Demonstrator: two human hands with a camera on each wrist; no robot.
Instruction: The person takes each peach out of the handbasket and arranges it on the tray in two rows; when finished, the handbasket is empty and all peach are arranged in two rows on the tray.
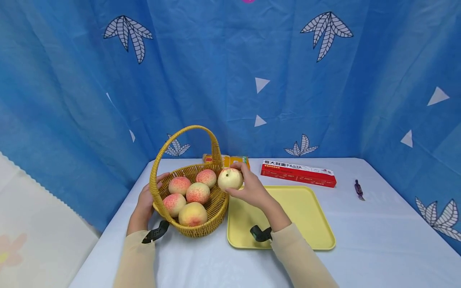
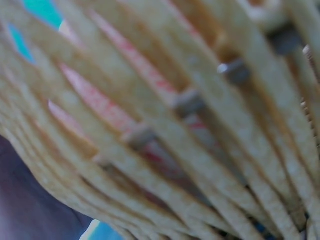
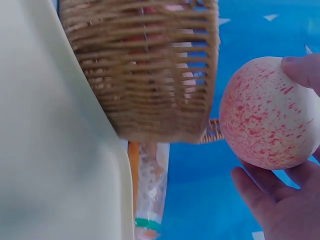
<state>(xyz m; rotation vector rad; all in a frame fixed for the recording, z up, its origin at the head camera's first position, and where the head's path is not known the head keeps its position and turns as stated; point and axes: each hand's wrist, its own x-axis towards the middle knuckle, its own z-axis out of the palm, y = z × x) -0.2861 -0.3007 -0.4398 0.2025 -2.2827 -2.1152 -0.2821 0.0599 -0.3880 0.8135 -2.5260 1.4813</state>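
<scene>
My right hand [image 1: 253, 192] pinches a pale peach [image 1: 230, 179] between thumb and fingers, held at the right rim of a woven basket [image 1: 212, 228]. In the right wrist view, the red-speckled side of this peach [image 3: 270, 115] faces the camera, apart from the basket [image 3: 145, 75]. Several other peaches, pink and yellow, lie in the basket; one yellow peach [image 1: 193, 214] is at the front. My left hand [image 1: 145, 200] holds the basket's left rim beside the tall arched handle [image 1: 155, 176], which partly hides its fingers. The basket weave [image 2: 165, 120] fills the left wrist view.
A yellow tray [image 1: 302, 216] lies right of the basket, under my right forearm. Behind it is a red pasta box [image 1: 298, 174]. An orange package [image 1: 239, 161] lies behind the basket, partly hidden. A small dark wrapped item [image 1: 358, 189] is at the far right. Blue curtain [image 1: 230, 80] encloses the table.
</scene>
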